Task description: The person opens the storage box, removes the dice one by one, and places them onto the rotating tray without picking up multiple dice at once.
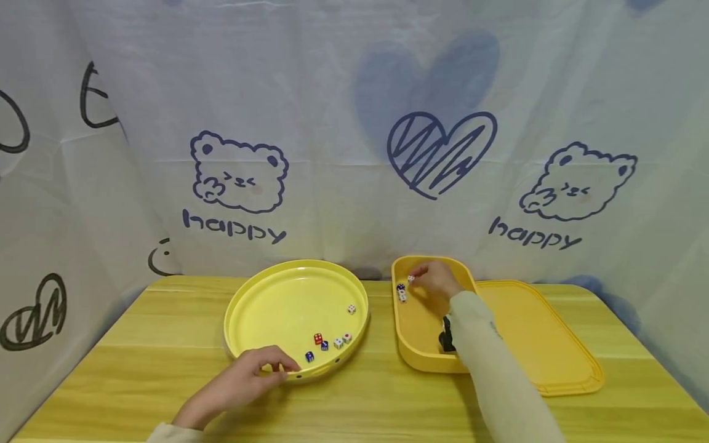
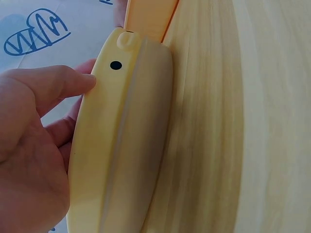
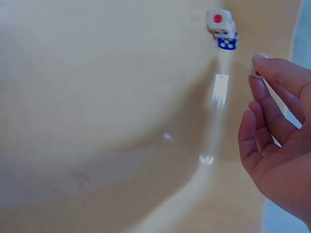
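A round yellow tray (image 1: 277,307) holds several small dice, among them a red die (image 1: 318,338), two blue ones and white ones. At its near rim my left hand (image 1: 252,375) pinches the edge, thumb on the outer side and fingers over the inner side. Over the far end of an orange-yellow box (image 1: 410,332), my right hand (image 1: 437,280) holds a white die (image 3: 257,73) between thumb and fingertip, a red pip showing. Along the box's left wall lie a blue die (image 3: 227,42) and white dice (image 3: 218,20) close together.
Beside the box on the right lies a flat orange-yellow lid (image 1: 537,332). A black object (image 1: 447,339) sits in the box's near end, partly covered by my right sleeve. Behind the wooden table (image 1: 138,351) hangs a printed white cloth (image 1: 332,123).
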Available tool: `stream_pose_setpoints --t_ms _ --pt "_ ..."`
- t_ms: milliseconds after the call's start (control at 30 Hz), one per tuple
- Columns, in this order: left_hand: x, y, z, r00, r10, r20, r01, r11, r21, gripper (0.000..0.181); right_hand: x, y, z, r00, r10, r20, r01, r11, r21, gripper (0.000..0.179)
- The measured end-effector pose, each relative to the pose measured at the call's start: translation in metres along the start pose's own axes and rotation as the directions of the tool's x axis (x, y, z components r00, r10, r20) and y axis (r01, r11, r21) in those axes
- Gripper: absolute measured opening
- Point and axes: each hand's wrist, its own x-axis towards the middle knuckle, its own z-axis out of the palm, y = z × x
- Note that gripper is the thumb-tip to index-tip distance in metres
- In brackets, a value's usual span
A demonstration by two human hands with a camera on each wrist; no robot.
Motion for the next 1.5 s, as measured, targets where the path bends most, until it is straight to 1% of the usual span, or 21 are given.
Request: stream_pose_setpoints --t_ms 100,367,533,700,800,1000,1267,1400,1500 --pt "-0.001 0.0 0.0 1.0 0.009 -0.005 -0.009 1.0 0.003 0.013 0.001 -0.006 -0.007 1.0 -0.019 0.002 0.019 1.0 -0.009 0.014" --pt "-0.001 -0.001 -0.003 1.0 0.004 0.003 -0.004 1.0 -0.003 0.015 0.0 -0.031 -0.026 0.999 -0.041 -0.014 0.042 0.996 0.083 0.021" --pt "-0.001 0.0 -0.003 1.0 0.007 0.006 -0.007 1.0 0.003 0.015 -0.001 -0.04 -0.037 0.999 -0.047 -0.021 0.049 0.993 0.104 0.025" --pt "0.0 0.001 -0.003 1.0 0.011 0.013 -0.011 1.0 0.002 0.015 -0.008 -0.052 -0.043 0.998 -0.047 -0.032 0.05 0.993 0.109 0.026" --pt "0.001 0.0 -0.003 1.0 0.008 0.016 -0.008 1.0 -0.002 0.015 -0.014 -0.059 -0.045 0.998 -0.048 -0.032 0.051 0.991 0.122 0.026" --pt "0.001 -0.001 -0.001 1.0 0.007 0.012 -0.007 1.0 0.004 0.014 -0.027 -0.072 -0.046 0.998 -0.059 -0.025 0.063 0.98 0.191 0.028" --pt "-0.001 0.0 0.0 0.999 0.033 0.001 -0.033 0.999 0.003 0.014 -0.045 -0.086 -0.045 0.998 -0.065 -0.022 0.068 0.966 0.25 0.028" --pt "-0.001 0.001 -0.001 1.0 0.028 0.003 -0.028 1.0 0.004 0.014 -0.054 -0.091 -0.041 0.995 -0.091 -0.036 0.097 0.963 0.252 0.026" --pt "-0.001 0.001 -0.001 1.0 0.013 0.003 -0.013 1.0 0.007 0.014 -0.062 -0.092 -0.037 0.992 -0.114 -0.052 0.123 0.962 0.244 0.025"
